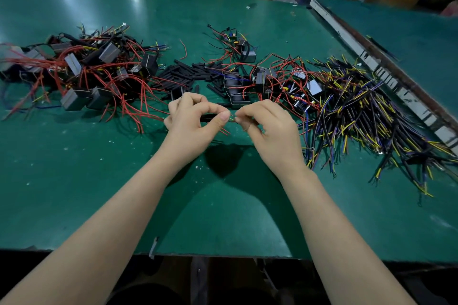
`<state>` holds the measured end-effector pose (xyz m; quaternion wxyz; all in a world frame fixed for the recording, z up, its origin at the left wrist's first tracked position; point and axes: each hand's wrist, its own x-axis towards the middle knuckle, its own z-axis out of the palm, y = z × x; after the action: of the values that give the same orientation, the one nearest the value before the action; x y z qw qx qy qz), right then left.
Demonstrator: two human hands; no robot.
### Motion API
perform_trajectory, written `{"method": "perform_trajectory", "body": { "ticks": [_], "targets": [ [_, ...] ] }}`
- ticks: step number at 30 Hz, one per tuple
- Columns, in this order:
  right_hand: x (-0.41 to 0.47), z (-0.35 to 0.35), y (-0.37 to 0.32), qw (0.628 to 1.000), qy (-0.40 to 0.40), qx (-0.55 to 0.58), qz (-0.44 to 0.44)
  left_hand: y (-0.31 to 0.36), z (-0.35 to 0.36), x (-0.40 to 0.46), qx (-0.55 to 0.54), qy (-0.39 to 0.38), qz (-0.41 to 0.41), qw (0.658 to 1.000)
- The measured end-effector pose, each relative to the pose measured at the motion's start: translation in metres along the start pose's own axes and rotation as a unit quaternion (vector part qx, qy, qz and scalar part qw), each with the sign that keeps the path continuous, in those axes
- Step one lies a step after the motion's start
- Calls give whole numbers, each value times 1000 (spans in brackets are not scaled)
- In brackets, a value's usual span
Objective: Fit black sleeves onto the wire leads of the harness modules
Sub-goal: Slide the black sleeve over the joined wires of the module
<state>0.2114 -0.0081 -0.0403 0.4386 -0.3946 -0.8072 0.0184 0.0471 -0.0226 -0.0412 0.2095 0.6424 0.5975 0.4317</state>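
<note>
While both hands [231,116] pinch one sleeve [209,117] and lead [232,119], heaps of modules [81,69] beyond them await.

left grip [195,119] pinching | right grip [267,126] pinching | fingertips nearly meeting

Green bench [223,205], surface speckled with pale flecks, glare at far left. Far left: heap of grey-black modules with red leads [81,74]. Centre: loose black sleeves [183,73] piled just beside heap. Right of centre: smaller module cluster [260,79], one module [244,49] apart behind. Right: spread of black, yellow, purple wires [366,116]. Pale strip [371,62] along right edge.
</note>
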Motion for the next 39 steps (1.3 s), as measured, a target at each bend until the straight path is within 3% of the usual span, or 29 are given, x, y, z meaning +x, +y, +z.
{"method": "perform_trajectory", "body": {
  "ticks": [9, 13, 21, 25, 29, 32, 34, 37, 39],
  "targets": [
    [-2, 2, 0, 999, 23, -6, -36, 1, 0, 0, -16, -38, -2, 999],
    [-2, 2, -1, 1000, 2, -5, -24, 0, -1, -1, 27, -17, 20, 999],
    [0, -3, -2, 975, -155, 99, 124, -1, -1, -6, 207, 102, 228, 946],
    [2, -6, -5, 925, -196, 209, 249, -1, -1, -6, 193, 133, 248, 940],
    [5, -4, -5, 922, -198, 211, 259, -2, -1, -6, 196, 139, 255, 937],
    [5, -5, -7, 918, -149, 239, 280, -1, 1, -6, 198, 150, 245, 937],
    [4, -5, -8, 927, -90, 236, 279, 0, 3, -5, 167, 138, 199, 956],
    [2, -2, -8, 976, 14, 112, 185, 1, 6, -5, 111, 119, 120, 979],
    [1, 1, -10, 990, 73, 33, 115, 2, 6, -4, 75, 125, 80, 986]
  ]
}}
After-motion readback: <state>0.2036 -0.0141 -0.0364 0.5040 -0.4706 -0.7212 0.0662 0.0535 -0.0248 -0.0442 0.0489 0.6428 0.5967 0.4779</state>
